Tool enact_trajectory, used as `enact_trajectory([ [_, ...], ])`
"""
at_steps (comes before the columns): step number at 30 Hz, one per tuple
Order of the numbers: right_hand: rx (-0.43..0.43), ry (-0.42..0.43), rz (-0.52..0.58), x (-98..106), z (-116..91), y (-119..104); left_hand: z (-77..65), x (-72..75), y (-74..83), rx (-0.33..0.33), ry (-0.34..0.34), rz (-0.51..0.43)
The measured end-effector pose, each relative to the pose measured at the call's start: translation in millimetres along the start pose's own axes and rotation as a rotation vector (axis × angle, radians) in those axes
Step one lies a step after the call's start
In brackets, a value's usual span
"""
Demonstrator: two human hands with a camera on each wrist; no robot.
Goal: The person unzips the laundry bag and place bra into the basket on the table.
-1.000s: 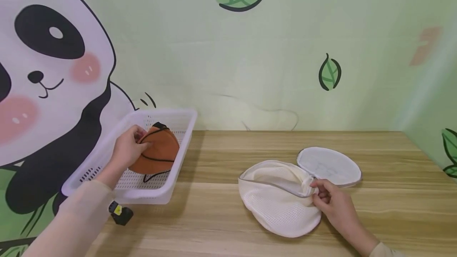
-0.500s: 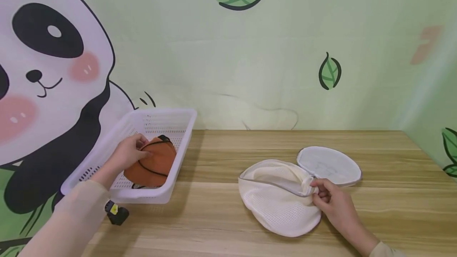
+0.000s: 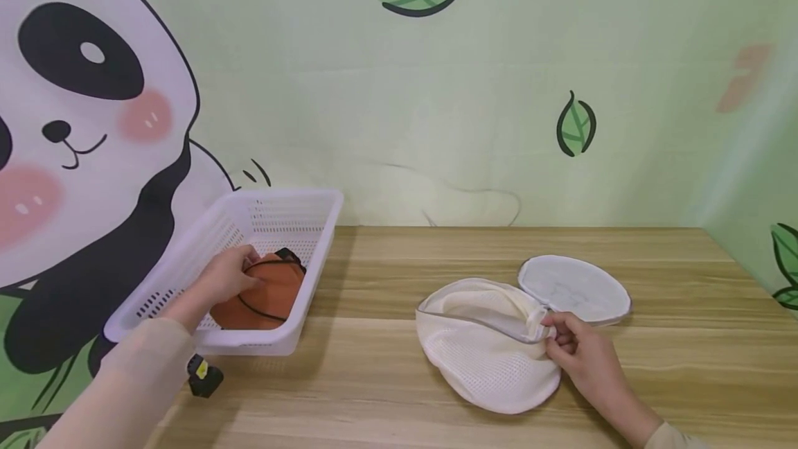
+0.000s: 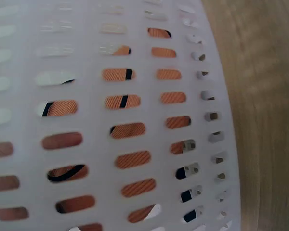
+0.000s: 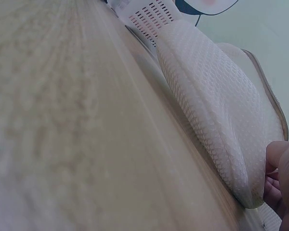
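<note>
My left hand (image 3: 227, 276) is down inside a white plastic basket (image 3: 339, 213), thumb and fingers pinching the upper left edge of an orange ribbed cloth piece with black trim (image 3: 271, 293). Through the basket's slots the left wrist view shows patches of the orange cloth (image 4: 137, 187). On the right, a cream mesh laundry bag (image 3: 486, 366) lies with its zipped mouth agape. My right hand (image 3: 582, 355) pinches the bag's rim near the zip end. In the right wrist view the bag's mesh side (image 5: 212, 96) bulges beside the fingers (image 5: 274, 156).
The bag's round whitish lid (image 3: 573, 289) is folded back behind my right hand. A small black device with a yellow mark (image 3: 204, 376) sits by my left wrist, in front of the basket. Behind the wooden table (image 3: 386, 283) rises a panda-printed backdrop (image 3: 436, 109).
My left hand has lowered the orange cloth piece deeper into the basket and slightly left. The right hand and the laundry bag have stayed in place.
</note>
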State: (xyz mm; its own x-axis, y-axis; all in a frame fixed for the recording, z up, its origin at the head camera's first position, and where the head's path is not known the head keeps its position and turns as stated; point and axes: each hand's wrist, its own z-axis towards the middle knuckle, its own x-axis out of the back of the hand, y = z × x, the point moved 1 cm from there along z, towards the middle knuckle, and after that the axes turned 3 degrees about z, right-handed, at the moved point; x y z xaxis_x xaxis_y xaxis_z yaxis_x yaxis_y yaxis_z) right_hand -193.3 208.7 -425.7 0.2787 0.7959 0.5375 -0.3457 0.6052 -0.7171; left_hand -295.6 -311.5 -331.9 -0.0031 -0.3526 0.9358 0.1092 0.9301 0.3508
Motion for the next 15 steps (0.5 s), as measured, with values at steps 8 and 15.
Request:
enact_trajectory([
  [8, 0.004, 0.001, 0.009, 0.3, 0.1, -0.3, 1.0, -2.7, -0.8, -0.002, -0.037, 0.012],
  [15, -0.004, -0.011, 0.008, 1.2, -0.1, -1.1, 3.0, -5.7, -3.1, -0.042, -0.026, 0.019],
])
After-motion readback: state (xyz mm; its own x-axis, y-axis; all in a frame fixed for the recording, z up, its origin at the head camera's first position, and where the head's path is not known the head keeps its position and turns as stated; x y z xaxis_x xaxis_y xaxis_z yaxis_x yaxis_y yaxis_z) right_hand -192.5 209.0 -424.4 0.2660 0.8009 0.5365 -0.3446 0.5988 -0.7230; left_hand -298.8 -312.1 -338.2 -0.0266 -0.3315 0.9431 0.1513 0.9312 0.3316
